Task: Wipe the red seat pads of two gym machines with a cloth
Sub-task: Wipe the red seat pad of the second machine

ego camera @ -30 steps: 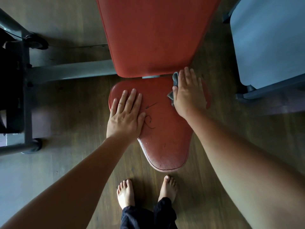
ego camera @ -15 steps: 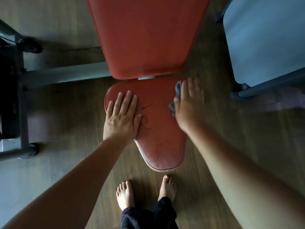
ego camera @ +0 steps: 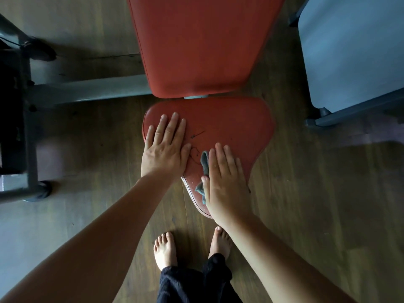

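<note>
Right hand point(ego camera: 226, 182): flat, fingers extended, pressing grey cloth point(ego camera: 203, 171) onto near, narrow end of seat pad point(ego camera: 236, 125)
Left hand point(ego camera: 166, 147): open, empty, palm down on pad's left side
Progress: first pad mid-wipe, judged; second machine's pad not in view, probably pending
Edges: cloth near pad's near-left rim
Room: far-right pad surface unobstructed; back pad point(ego camera: 201, 44) borders far edge

Right hand point(ego camera: 225, 182), cloth point(ego camera: 204, 165) slid from seat's far-right corner to near tip.

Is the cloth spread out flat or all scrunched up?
Scrunched up. The grey cloth bunches in crumpled folds beside the flat right hand on the red seat pad.
</note>
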Motion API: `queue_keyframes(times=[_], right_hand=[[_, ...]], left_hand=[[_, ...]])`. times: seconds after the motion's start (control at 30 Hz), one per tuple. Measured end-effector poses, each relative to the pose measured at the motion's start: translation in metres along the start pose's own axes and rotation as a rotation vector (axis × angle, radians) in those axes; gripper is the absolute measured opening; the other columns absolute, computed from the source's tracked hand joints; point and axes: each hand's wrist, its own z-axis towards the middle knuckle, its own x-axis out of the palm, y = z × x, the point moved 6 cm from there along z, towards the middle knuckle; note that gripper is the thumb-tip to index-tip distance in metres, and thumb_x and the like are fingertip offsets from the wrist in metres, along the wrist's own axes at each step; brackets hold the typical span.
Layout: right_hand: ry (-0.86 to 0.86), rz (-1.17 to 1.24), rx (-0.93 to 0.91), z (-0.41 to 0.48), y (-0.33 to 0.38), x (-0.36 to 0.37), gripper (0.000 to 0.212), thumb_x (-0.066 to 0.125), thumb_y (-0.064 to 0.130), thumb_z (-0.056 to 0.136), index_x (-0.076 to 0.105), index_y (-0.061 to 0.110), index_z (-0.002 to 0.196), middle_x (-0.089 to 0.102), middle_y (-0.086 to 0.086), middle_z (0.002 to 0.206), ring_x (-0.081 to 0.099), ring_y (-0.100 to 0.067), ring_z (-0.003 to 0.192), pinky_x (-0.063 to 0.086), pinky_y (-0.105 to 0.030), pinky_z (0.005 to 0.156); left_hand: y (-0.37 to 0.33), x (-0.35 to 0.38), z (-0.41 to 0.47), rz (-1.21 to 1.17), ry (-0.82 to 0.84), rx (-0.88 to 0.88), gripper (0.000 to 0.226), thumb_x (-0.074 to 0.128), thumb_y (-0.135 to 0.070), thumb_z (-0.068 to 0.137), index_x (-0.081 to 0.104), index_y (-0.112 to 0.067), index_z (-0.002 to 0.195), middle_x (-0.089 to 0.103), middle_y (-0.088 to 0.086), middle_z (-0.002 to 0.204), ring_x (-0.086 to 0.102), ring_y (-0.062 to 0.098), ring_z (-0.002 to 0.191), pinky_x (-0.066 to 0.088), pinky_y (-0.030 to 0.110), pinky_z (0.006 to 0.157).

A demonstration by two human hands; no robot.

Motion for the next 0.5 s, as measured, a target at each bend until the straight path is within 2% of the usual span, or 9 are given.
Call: queue_keyframes(times=[0.1,0.27,0.37,0.5], right_hand=[[0.009,-0.014,-0.079,0.015,0.0,-0.001,0.061,0.035,0.036,0.103,0.031,0.007,0.157,0.027,-0.012,0.167,0.021,-0.029,0.156,0.025,-0.049,0.124],[-0.002,0.011,-0.138,0.12,0.004,0.001,0.062,0.039,0.036,0.103,0.034,0.005,0.156,0.033,-0.012,0.164,0.024,-0.03,0.155,0.024,-0.049,0.124],[0.015,-0.023,-0.208,0.164,0.013,0.002,0.064,0.041,0.036,0.103,0.029,0.004,0.158,0.027,-0.014,0.167,0.02,-0.031,0.156,0.02,-0.048,0.125],[0.014,-0.06,-0.263,0.109,0.015,-0.004,0.066,0.037,0.037,0.103,0.025,0.005,0.159,0.019,-0.013,0.169,0.015,-0.031,0.157,0.019,-0.049,0.126]], left_hand=[[0.0,-0.003,0.001,0.012,0.019,0.007,0.064,0.026,-0.049,0.106,0.021,-0.022,0.163,0.015,0.0,0.171,0.008,0.023,0.159,0.011,0.048,0.127],[0.002,-0.005,0.001,-0.005,0.041,0.01,0.064,0.023,-0.052,0.104,0.022,-0.024,0.163,0.014,-0.001,0.171,0.007,0.021,0.159,0.011,0.046,0.128],[0.018,-0.01,-0.002,-0.001,0.011,-0.066,0.064,0.024,-0.052,0.105,0.023,-0.024,0.162,0.013,-0.001,0.172,0.004,0.02,0.159,0.007,0.044,0.128],[0.037,-0.015,-0.012,-0.04,0.006,-0.191,0.064,0.026,-0.053,0.106,0.016,-0.027,0.163,0.006,-0.003,0.172,-0.001,0.02,0.159,0.005,0.045,0.128]])
